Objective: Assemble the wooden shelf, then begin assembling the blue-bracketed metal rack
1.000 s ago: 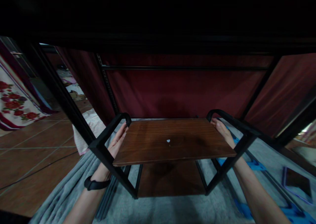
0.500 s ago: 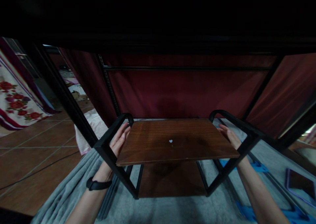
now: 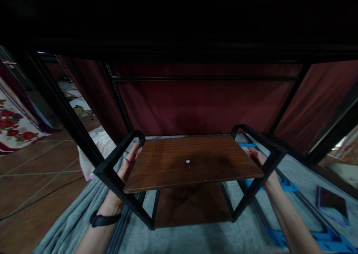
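A brown wood-grain board [image 3: 167, 172] lies between the two looped black arms of a small dark frame. My left hand [image 3: 129, 164] reaches inside the left arm [image 3: 116, 155], fingers stretched out along the board's left edge. Its lower palm is partly hidden by the frame post. My right hand [image 3: 258, 159] is at the board's right edge, inside the right arm [image 3: 260, 136], with fingers extended and their tips partly behind the board. Whether either hand bears the board's weight cannot be made out. A small white mark [image 3: 187, 161] shows on the board.
A second brown panel [image 3: 192, 209] is low in the frame. Grey-blue cloth [image 3: 192, 242] lies underneath. Blue brackets with dark bars [image 3: 313, 239] and a dark tablet-like object [image 3: 332, 205] lie right. A dark overhead structure [image 3: 179, 26] and red curtain [image 3: 195, 104] surround the space.
The view has shifted, moving the board and frame slightly left in the picture. My left hand sits a little lower along the board's edge, with its fingers less exposed.
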Available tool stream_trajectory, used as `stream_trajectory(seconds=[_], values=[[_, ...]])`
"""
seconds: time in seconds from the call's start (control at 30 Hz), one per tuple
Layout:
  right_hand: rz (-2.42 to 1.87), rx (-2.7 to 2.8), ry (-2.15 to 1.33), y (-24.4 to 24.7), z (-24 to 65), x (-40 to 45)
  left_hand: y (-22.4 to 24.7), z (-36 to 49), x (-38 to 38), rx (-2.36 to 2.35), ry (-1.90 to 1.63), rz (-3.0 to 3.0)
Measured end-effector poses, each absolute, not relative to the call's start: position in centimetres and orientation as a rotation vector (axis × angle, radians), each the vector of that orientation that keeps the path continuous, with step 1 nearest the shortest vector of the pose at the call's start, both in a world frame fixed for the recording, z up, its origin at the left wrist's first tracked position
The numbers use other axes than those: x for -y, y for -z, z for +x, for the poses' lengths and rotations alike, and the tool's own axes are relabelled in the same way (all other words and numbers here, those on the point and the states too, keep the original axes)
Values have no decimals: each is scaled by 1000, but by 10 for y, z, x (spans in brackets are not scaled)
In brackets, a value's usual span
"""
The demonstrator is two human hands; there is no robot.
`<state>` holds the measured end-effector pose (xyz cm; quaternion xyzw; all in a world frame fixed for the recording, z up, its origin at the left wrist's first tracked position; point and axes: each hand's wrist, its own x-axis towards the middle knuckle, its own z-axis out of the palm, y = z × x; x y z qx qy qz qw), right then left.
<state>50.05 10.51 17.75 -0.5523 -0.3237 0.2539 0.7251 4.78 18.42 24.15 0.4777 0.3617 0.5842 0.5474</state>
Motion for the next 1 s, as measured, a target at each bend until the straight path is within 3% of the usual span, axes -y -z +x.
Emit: stream_trajectory(seconds=[0.53, 1.0], values=[[-1227, 635, -573, -159, 499, -81, -233, 23, -228, -605, -1570, 1101], [-1204, 541, -565, -136, 497, -65, -252, 25, -195, -703, -1622, 987]])
